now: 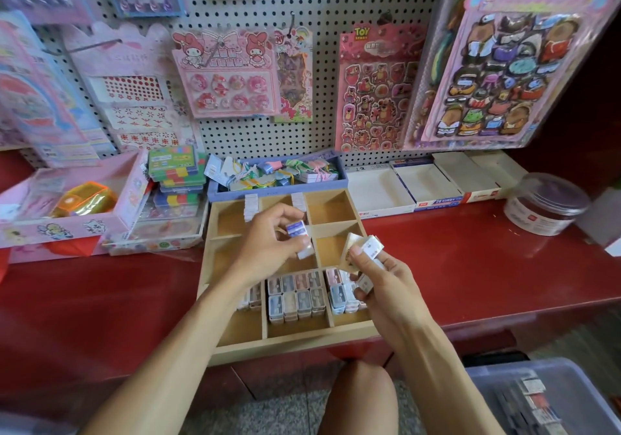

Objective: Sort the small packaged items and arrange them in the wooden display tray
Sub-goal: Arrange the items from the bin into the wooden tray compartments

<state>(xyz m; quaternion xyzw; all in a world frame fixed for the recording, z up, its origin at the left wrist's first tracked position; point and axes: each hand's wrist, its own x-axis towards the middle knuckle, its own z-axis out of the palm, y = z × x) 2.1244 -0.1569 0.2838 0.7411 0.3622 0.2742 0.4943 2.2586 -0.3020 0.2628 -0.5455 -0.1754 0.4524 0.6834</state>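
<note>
Partly done: wooden display tray [235,342] on the red worktop [470,266] has its near compartments filled with pencil sharpeners [297,297]; rear ones mostly bare. Left hand [268,243] pinches one small packet [297,228]; right hand [379,275] clasps several packets [369,245]

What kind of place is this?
Probably a stationery or toy shop: sticker sheets hang on a pegboard, and a wooden tray on the red counter holds rows of small packaged items.
</note>
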